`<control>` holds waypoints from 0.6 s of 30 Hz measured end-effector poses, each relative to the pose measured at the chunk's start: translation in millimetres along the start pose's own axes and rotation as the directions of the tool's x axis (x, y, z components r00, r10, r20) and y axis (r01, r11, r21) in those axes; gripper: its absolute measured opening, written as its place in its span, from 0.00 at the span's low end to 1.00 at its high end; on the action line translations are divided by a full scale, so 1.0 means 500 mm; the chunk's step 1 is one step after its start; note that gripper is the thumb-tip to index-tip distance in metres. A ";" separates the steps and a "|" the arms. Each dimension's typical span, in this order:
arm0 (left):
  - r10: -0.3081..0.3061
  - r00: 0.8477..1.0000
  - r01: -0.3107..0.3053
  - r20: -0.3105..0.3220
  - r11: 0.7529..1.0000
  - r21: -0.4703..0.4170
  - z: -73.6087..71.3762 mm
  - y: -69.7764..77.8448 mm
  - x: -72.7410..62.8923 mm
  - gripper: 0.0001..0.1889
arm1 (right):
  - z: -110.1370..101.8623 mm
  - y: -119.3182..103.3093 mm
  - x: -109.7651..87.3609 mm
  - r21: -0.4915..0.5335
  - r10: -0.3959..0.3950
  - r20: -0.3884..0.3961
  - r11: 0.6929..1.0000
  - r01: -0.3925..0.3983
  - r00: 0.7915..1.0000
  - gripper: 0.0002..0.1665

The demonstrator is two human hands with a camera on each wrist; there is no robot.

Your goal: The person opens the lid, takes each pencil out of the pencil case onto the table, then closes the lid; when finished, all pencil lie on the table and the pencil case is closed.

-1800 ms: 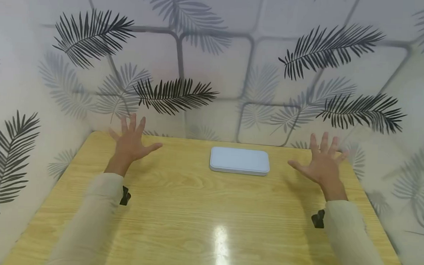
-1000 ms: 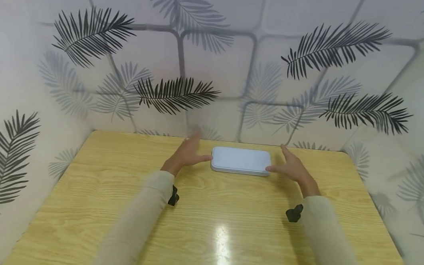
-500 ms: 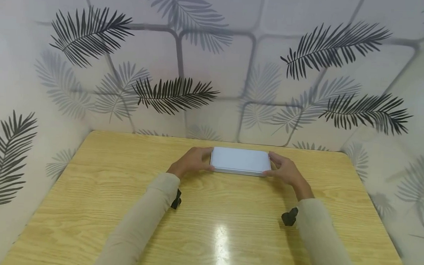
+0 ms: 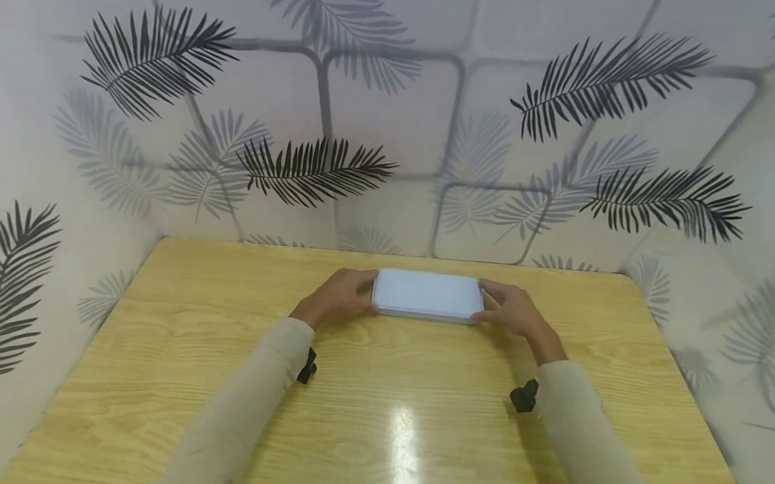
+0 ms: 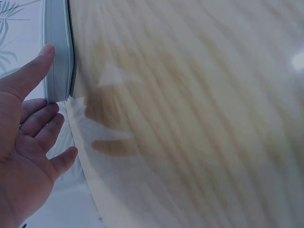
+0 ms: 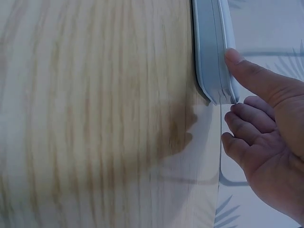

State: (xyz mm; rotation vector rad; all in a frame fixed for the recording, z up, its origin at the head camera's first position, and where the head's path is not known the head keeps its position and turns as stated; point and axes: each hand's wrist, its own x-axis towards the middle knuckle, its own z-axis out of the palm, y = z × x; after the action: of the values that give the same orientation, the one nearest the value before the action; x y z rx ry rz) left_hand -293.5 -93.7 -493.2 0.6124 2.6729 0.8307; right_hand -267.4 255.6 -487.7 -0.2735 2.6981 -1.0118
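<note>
A flat white rectangular case (image 4: 428, 292) with rounded corners and a grey side lies lengthwise near the back of the wooden table. My left hand (image 4: 337, 295) holds its left end, thumb on the near edge and fingers toward the far corner. At the opposite end, my right hand (image 4: 513, 308) grips it the same way. The left wrist view has the thumb of the left hand (image 5: 31, 137) pressed on the case's edge (image 5: 58, 52), fingers curled at its end. A matching pinch by the right hand (image 6: 270, 128) appears in the right wrist view. Its underside is hidden.
The yellow wood-grain table (image 4: 365, 409) ends at a leaf-patterned wall (image 4: 394, 118) just behind the case. Light glares off the tabletop in front. Dark wrist devices (image 4: 524, 397) sit at the pale sleeves (image 4: 591, 432).
Both hands have come inward from a wide, spread-fingered position and taken hold of the case's two ends. Since half a second ago, the case has shifted slightly left.
</note>
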 end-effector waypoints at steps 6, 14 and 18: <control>-0.022 1.000 0.023 -0.006 0.999 0.039 -0.004 -0.027 -0.032 0.44 | 0.025 -0.023 0.004 -0.024 0.006 0.020 1.000 -0.005 1.000 0.54; -0.040 0.999 0.039 0.005 0.997 0.071 -0.016 -0.055 -0.083 0.45 | 0.058 -0.064 -0.005 -0.136 -0.030 0.060 0.990 0.038 0.998 0.53; -0.057 0.998 0.056 0.002 0.995 0.077 -0.025 -0.061 -0.106 0.44 | 0.069 -0.089 -0.012 -0.191 -0.050 0.069 0.980 0.062 0.996 0.52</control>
State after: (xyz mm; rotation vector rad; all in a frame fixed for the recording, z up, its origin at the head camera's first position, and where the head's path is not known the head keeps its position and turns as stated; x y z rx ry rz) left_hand -261.6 -147.3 -494.2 0.5526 2.7151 0.7139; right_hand -247.5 203.0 -482.4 -0.4129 2.7461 -0.7416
